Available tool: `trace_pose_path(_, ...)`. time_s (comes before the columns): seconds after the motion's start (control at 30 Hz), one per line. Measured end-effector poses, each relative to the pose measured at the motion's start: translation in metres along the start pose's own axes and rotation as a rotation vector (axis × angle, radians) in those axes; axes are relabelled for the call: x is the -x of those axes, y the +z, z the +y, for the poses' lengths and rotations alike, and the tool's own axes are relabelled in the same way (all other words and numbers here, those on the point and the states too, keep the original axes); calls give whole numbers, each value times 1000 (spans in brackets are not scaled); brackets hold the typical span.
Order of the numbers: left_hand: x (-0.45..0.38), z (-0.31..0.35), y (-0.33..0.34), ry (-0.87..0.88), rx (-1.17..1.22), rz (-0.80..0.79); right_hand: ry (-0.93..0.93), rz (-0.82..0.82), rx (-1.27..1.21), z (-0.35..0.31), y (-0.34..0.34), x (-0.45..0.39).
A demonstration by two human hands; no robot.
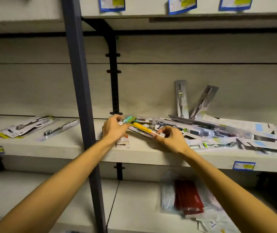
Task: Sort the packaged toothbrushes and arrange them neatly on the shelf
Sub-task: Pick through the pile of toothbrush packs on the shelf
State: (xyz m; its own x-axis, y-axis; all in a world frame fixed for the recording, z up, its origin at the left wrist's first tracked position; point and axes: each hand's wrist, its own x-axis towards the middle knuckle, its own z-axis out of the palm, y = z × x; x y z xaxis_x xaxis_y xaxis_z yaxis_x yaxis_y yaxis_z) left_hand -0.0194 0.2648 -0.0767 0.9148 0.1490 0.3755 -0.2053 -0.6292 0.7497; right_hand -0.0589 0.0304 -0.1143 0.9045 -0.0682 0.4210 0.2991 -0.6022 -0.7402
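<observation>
Both my hands reach onto the middle shelf (141,153). My left hand (113,128) grips a packaged toothbrush with a teal handle (129,119) at its near end. My right hand (171,138) pinches the white end of a yellow-handled toothbrush pack (142,127) that lies slanted between the hands. To the right sprawls a loose heap of several grey packaged toothbrushes (218,132); two packs (181,98) lean upright against the back wall. Another small pack (122,142) lies under my left wrist.
A dark upright post (80,98) divides the shelving; left of it lie a few packaged toothbrushes (28,126). On the lower shelf sits a clear bag with a red item (188,197). Blue price tags (243,165) hang on the shelf edges.
</observation>
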Motion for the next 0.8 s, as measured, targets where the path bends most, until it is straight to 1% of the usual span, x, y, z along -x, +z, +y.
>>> trace_pose_path(0.07, 9, 2, -5, -94, 149, -17, -1, 24, 1, 1, 1, 0)
trace_pose_path(0.17, 22, 7, -13, -197, 428, -96, 38, 108, 52, 1, 7, 1)
trace_pose_path(0.27, 37, 13, -24, -240, 566, -136, 33, 143, 136, -4, 8, 4)
trace_pose_path(0.33, 46, 15, -30, -249, 634, -146, 33, 179, 105, -5, 5, 7)
trace_pose_path(0.47, 60, 15, -39, -162, 674, -226, 111, 336, -91, -10, -7, 14)
trace_pose_path(0.53, 66, 16, -44, -103, 639, -271, 81, 383, -146, -19, -11, 19)
trace_pose_path(0.67, 76, 15, -59, 2, 635, -264, 5, 489, -195, -44, -7, 38)
trace_pose_path(0.73, 83, 12, -71, 39, 632, -275, -23, 520, -261, -60, 2, 49)
trace_pose_path(0.8, 90, 2, -87, 67, 630, -244, -88, 548, -303, -80, 17, 60)
